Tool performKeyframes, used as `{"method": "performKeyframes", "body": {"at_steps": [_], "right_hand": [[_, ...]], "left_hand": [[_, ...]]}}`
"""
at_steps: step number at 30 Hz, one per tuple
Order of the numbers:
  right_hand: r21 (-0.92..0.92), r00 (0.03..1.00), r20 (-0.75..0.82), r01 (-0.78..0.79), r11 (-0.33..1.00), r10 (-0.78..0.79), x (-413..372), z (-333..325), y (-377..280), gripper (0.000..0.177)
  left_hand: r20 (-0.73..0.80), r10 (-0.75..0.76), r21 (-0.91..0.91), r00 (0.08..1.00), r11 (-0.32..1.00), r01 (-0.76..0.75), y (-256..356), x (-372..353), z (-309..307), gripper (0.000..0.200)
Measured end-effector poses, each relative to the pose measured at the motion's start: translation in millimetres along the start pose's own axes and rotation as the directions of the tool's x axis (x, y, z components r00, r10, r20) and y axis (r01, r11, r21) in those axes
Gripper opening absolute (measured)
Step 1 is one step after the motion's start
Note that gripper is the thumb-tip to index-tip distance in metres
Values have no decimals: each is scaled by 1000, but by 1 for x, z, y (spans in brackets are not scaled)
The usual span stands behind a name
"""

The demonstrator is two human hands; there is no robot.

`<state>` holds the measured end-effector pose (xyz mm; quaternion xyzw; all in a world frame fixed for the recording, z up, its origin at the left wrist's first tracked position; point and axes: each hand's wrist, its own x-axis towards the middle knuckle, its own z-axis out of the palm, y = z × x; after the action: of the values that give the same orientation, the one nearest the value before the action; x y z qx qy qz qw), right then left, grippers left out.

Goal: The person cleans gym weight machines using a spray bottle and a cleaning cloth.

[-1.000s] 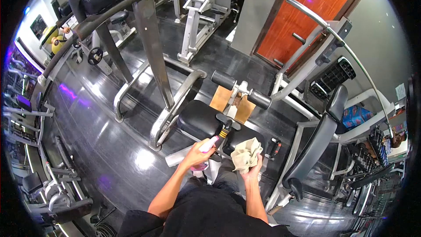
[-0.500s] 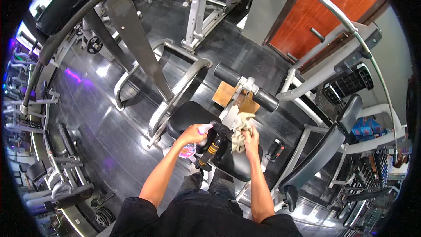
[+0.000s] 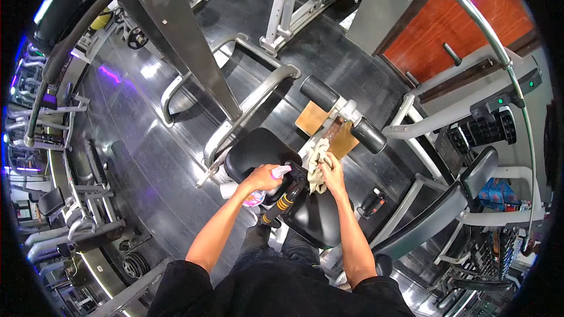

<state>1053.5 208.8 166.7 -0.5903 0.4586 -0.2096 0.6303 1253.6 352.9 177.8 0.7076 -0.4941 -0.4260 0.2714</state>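
My left hand (image 3: 262, 179) is closed round the neck of a spray bottle (image 3: 255, 198) with a pink and white nozzle and a colourful label, above the left part of a black padded seat (image 3: 257, 149). My right hand (image 3: 332, 177) grips a cream cloth (image 3: 318, 164) against the grey metal post by the seat's front edge. Between the hands a black bar with yellow rings (image 3: 278, 206) points down toward my legs. Beyond the cloth are two black foam rollers (image 3: 369, 135) on a metal bracket.
Tan board (image 3: 312, 118) lies on the floor under the rollers. Curved grey frame tubes (image 3: 258, 100) stand ahead on the left. To the right are a padded bench (image 3: 423, 223) and a black and orange object (image 3: 371, 203) on the floor.
The view has shifted, so the machine sits slightly differently in it. My right hand and the cloth have moved a little up along the post. The bottle remains in my left hand.
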Motion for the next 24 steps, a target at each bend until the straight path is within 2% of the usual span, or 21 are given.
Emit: {"method": "performKeyframes", "body": {"at_steps": [2,3,4,5,6,7,8,10,11,12,13,14,16,17,18,19,20,22,24], "right_hand": [[-120,999,43,-3,993,9,1,1,3,33],[-204,988,102,-93,975,115,-1,3,-10,34],[-203,988,104,-92,975,115,6,6,-4,34],[-293,965,211,213,932,-154,14,9,5,35],[-341,855,338,500,796,-392,22,12,9,36],[-347,824,471,502,792,-316,24,17,-5,39],[-343,820,477,504,793,-315,31,24,-7,39],[-394,629,726,712,582,-279,44,40,-3,39],[-414,596,757,754,510,-266,47,47,0,37],[-411,592,762,756,510,-264,49,51,0,37],[-426,552,802,796,429,-228,52,54,0,37],[-433,514,837,832,346,-188,54,56,0,37],[-441,510,847,832,337,-151,49,52,-9,37],[-463,512,849,839,285,-128,45,48,-12,36],[-484,516,850,844,232,-106,41,44,-14,36],[-452,489,859,863,226,-149,40,37,-7,35],[-452,489,860,863,225,-148,39,28,-2,35],[-543,589,808,756,366,-19,30,12,1,37],[-592,615,783,696,406,89,24,4,-4,38]], "left_hand": [[56,-56,-36,997,998,58,8,-6,-8,26],[112,-105,-67,988,991,113,16,-10,-14,22],[111,-107,-66,988,991,114,20,-16,-19,22],[178,-119,-204,977,967,155,24,-25,-22,19],[243,-123,-336,962,920,202,24,-35,-22,16],[205,-54,-425,977,895,139,22,-46,-17,12],[230,-73,-505,970,844,183,19,-58,-10,16],[230,40,-639,972,760,120,25,-74,2,33],[275,92,-481,957,875,54,25,-77,5,42],[329,131,-307,935,951,-26,29,-80,6,51],[389,60,-339,919,937,82,35,-82,13,59],[394,38,-179,919,983,36,42,-80,19,56],[294,31,-93,955,996,-4,37,-80,35,56],[294,34,-99,955,995,-5,34,-80,41,56],[313,-33,-27,949,999,44,43,-79,35,56],[325,-103,45,940,995,93,50,-79,33,56],[325,-102,43,940,995,93,49,-79,36,56],[262,-154,39,953,988,149,47,-80,41,54],[262,-150,4,953,988,155,46,-81,40,56]]}}
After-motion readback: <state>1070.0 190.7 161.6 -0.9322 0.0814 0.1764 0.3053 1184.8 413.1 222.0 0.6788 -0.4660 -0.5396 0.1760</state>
